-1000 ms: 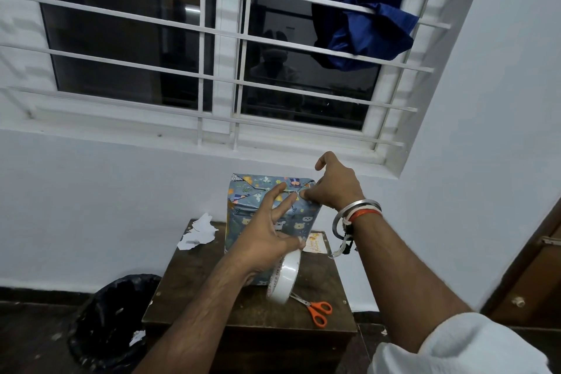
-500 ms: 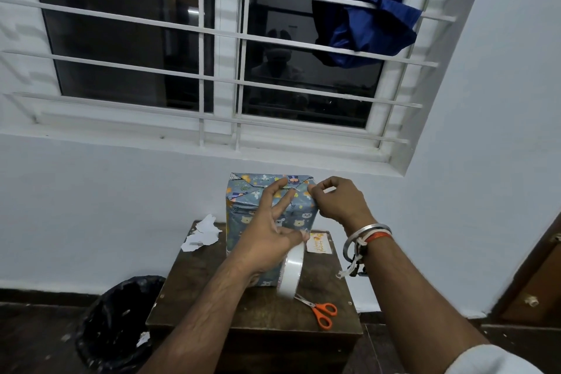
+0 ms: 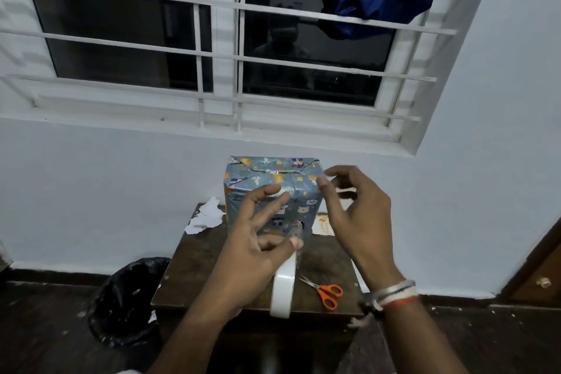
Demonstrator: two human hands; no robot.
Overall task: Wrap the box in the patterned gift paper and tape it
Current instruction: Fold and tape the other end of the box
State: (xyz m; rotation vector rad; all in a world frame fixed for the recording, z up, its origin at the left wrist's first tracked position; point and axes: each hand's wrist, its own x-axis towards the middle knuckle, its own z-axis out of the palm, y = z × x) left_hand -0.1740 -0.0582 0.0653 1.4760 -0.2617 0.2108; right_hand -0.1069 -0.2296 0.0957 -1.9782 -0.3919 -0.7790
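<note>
The gift-wrapped box (image 3: 273, 191) stands upright at the far middle of the small wooden table (image 3: 194, 276), folded end up for taping. The left hand (image 3: 252, 255) grips the tape roll (image 3: 283, 288), two fingers outstretched toward the paper, probably to steady it. The right hand (image 3: 355, 222) hovers at the top right corner, fingers apart and blurred; I cannot tell whether it pinches tape.

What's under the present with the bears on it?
The wrapped box stands on a wooden table. The left hand and the tape roll it holds hide most of its bottom edge, so anything tucked beneath is unseen.

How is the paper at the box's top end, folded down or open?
Folded down: the flaps lie flat on the box top, meeting at a seam under shiny tape.
</note>
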